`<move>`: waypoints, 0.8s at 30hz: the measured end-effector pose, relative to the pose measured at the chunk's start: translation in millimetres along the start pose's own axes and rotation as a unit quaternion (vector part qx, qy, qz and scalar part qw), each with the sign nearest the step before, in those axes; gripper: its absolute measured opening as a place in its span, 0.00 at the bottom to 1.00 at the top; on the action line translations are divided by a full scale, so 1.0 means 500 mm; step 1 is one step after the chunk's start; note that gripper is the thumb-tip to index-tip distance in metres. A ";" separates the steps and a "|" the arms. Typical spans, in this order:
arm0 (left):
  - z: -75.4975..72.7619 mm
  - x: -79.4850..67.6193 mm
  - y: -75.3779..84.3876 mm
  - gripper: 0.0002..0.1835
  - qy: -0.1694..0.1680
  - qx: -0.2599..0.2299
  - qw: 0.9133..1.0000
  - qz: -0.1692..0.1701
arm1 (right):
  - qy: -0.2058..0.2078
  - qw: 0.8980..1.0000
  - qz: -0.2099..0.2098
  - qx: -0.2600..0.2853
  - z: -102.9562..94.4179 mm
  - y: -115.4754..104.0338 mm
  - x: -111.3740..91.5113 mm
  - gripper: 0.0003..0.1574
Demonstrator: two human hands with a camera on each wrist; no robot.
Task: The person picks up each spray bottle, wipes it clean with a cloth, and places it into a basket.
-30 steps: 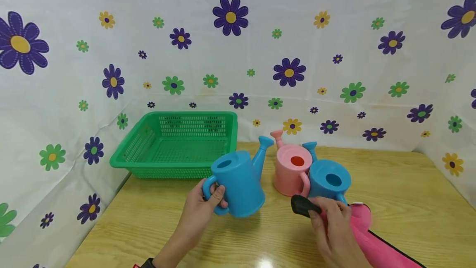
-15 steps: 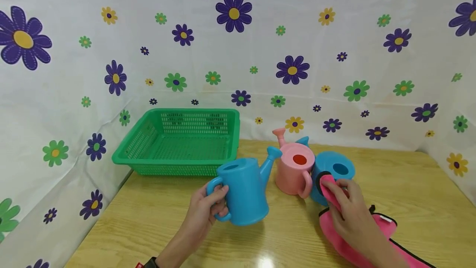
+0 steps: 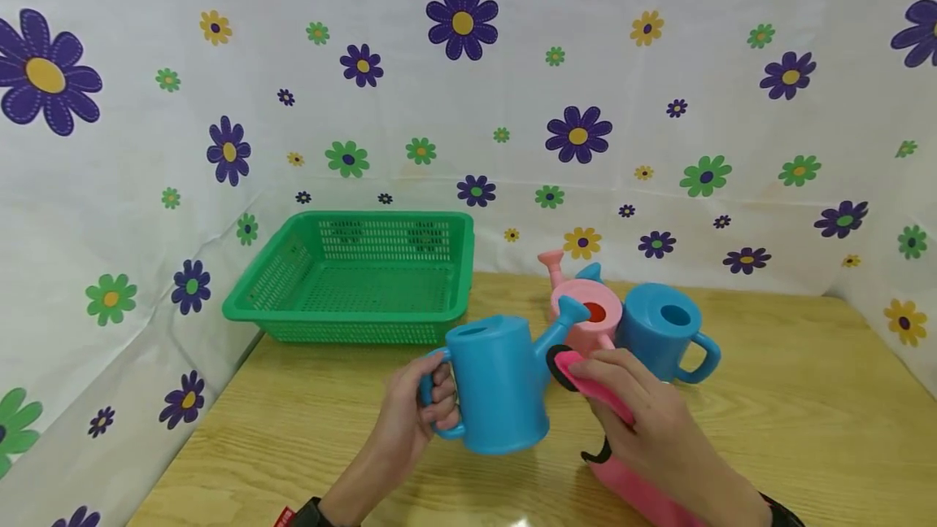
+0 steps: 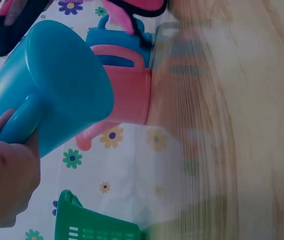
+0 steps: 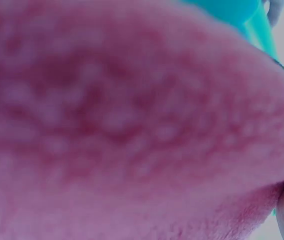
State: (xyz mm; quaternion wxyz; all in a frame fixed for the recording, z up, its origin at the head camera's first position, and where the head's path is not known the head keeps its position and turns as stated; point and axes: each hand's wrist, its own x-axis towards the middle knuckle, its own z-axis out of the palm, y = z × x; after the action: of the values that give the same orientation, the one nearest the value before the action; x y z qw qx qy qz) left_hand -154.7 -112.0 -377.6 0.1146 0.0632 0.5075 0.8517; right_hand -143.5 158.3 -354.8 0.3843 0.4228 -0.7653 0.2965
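Observation:
My left hand (image 3: 410, 413) grips the handle of a blue watering can (image 3: 501, 385), held nearly upright over the table with its spout toward the right. In the left wrist view, the base of the blue watering can (image 4: 72, 70) faces the camera. My right hand (image 3: 651, 421) pinches a pink cloth with black edging (image 3: 596, 385), its folded end right at the can's spout. The rest of the cloth hangs down beneath that hand. Close up, the fuzzy pink cloth (image 5: 132, 120) fills most of the right wrist view and hides the fingers there.
Behind my right hand stand a pink watering can (image 3: 581, 295), partly covered by the held can, and a second blue watering can (image 3: 651, 332) with its handle to the right. A green plastic basket (image 3: 351, 330) sits back left on the wooden table (image 3: 791, 413), before a flowered curtain (image 3: 293, 55).
My left hand has shifted slightly right with the can. My right hand lifted the cloth and brought it left to the spout. The standing blue can has turned, its handle now pointing right.

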 end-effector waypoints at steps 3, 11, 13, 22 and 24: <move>0.005 0.004 -0.001 0.17 -0.027 -0.005 1.000 -0.014 | -0.041 0.999 -0.013 0.003 0.009 -0.006 0.023 0.30; 0.018 0.007 0.000 0.19 -0.079 0.013 0.996 -0.049 | -0.087 0.996 -0.035 -0.008 0.025 0.000 0.053 0.25; 0.021 0.008 0.000 0.19 -0.079 0.021 0.995 -0.050 | -0.090 0.995 -0.044 -0.005 0.028 0.001 0.058 0.23; 0.043 0.028 0.006 0.19 -0.052 0.114 0.992 -0.018 | -0.157 0.987 -0.039 -0.017 0.012 0.030 0.088 0.35; 0.045 0.029 0.004 0.19 -0.053 0.131 0.990 -0.005 | -0.162 0.986 -0.044 -0.017 0.011 0.036 0.093 0.37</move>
State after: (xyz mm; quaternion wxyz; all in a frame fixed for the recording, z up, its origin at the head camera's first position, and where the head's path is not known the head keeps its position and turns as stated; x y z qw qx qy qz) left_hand -163.8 -90.0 -365.1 0.1363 0.1199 0.6080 0.7729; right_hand -177.1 143.2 -321.1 0.2747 0.4922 -0.8029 0.1940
